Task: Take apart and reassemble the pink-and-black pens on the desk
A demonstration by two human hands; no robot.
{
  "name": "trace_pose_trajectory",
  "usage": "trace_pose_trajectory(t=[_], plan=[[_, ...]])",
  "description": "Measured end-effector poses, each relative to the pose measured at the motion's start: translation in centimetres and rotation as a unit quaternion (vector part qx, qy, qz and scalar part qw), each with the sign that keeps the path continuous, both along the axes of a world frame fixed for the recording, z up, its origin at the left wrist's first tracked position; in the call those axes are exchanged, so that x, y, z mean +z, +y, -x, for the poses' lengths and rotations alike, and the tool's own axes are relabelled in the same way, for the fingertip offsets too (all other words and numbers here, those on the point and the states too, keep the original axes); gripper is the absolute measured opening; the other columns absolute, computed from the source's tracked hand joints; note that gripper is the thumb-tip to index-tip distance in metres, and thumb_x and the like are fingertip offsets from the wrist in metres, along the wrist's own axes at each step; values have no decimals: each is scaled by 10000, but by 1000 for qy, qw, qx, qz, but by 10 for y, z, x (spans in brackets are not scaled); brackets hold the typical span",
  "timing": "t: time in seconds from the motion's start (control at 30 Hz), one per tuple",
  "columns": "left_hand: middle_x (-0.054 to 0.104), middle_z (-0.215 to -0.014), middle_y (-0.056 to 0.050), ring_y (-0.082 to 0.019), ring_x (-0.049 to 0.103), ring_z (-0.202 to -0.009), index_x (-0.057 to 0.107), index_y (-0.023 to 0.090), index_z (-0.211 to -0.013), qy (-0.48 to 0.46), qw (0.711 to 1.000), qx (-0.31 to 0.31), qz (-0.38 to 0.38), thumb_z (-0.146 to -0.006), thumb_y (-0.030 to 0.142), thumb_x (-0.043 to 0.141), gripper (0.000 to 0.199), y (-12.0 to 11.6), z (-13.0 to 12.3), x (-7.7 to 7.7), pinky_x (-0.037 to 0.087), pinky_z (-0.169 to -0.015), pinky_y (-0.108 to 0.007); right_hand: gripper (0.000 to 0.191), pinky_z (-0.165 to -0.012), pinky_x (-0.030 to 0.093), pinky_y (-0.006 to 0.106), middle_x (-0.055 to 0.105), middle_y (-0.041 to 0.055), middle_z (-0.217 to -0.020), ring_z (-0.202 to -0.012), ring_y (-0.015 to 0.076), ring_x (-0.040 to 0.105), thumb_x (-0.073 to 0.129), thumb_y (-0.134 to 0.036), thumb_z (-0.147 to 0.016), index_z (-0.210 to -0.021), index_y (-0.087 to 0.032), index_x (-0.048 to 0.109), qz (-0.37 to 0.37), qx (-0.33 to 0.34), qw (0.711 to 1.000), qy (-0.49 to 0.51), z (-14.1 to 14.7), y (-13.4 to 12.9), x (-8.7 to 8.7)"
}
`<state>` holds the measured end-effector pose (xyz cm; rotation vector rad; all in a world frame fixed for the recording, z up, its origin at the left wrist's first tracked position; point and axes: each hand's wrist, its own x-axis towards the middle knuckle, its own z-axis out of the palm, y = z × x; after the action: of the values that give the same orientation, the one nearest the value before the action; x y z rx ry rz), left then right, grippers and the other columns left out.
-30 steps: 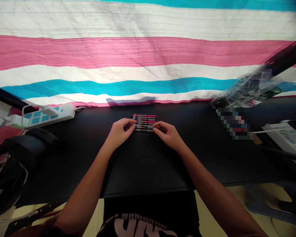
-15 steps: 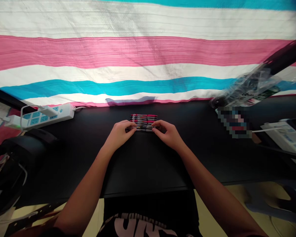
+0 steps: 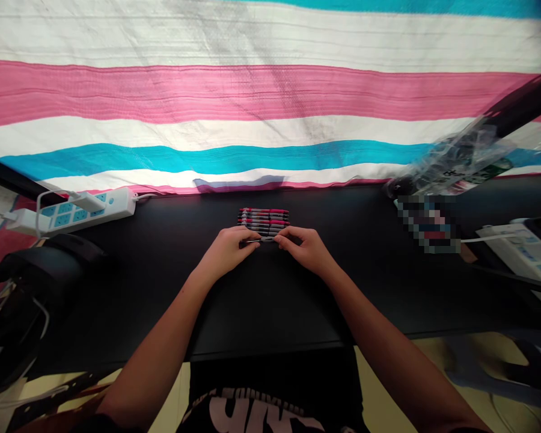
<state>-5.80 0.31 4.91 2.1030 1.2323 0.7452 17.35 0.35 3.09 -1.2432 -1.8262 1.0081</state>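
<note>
Several pens with red, grey and black parts lie side by side in a stack of rows, lengthwise across the black table. At the near edge of the row is a grey and black pen. My left hand pinches its left end between thumb and fingers. At its right end my right hand has thumb and fingertips closed on it. The fingers cover both ends of this pen, and its tips are mostly hidden.
A white power strip with plugs sits at the back left, near a black bag-like object. At the right are a clear plastic bag, a blurred-out item and another white power strip. A striped sheet hangs behind.
Both hands have moved slightly nearer to me along the row, to the nearest pen. My left hand has also shifted a little to the right. The other pens look unmoved.
</note>
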Motion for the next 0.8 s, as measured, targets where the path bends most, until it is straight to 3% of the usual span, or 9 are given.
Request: trace_pose_trajectory(t=[0.17, 0.37, 0.57, 0.7, 0.8], plan=[[753, -939, -42, -189, 691, -817, 777, 213, -977, 1, 1000, 13, 3, -879, 216, 660, 153, 1, 2, 0, 541, -783, -314, 283, -723, 526, 331, 697, 52, -901, -766, 192, 638, 653, -436, -899, -1073, -213, 651, 17, 4, 999, 32, -1, 0, 1], [753, -952, -40, -185, 691, -825, 779, 211, -981, -8, 1000, 20, 8, -866, 207, 672, 157, 1, 4, -1, 544, -773, -304, 240, -696, 477, 332, 665, 43, -793, -721, 189, 580, 608, -419, -921, -832, -202, 659, -25, -1, 1000, -16, -4, 2, 4], [752, -940, -38, -183, 691, -815, 780, 208, -978, -4, 1000, 21, 8, -866, 209, 673, 155, 1, 3, -1, 540, -771, -305, 215, -662, 472, 310, 667, 35, -844, -705, 176, 573, 670, -409, -883, -960, -209, 655, 1, 6, 1000, 3, -5, 2, 5], [757, -937, -39, -188, 695, -823, 777, 204, -970, -11, 1000, 20, 9, -857, 207, 679, 150, 1, 3, 0, 543, -770, -308, 232, -690, 468, 317, 650, 37, -790, -717, 180, 569, 603, -405, -929, -824, -203, 646, -36, 10, 999, -16, -5, 3, 4], [757, -915, -38, -190, 692, -807, 773, 202, -949, -11, 1000, 19, 9, -844, 201, 686, 136, 1, 2, 2, 545, -764, -310, 269, -676, 459, 315, 651, 35, -767, -706, 181, 568, 582, -431, -941, -817, -202, 650, -20, 14, 999, -26, -6, 3, 4]])
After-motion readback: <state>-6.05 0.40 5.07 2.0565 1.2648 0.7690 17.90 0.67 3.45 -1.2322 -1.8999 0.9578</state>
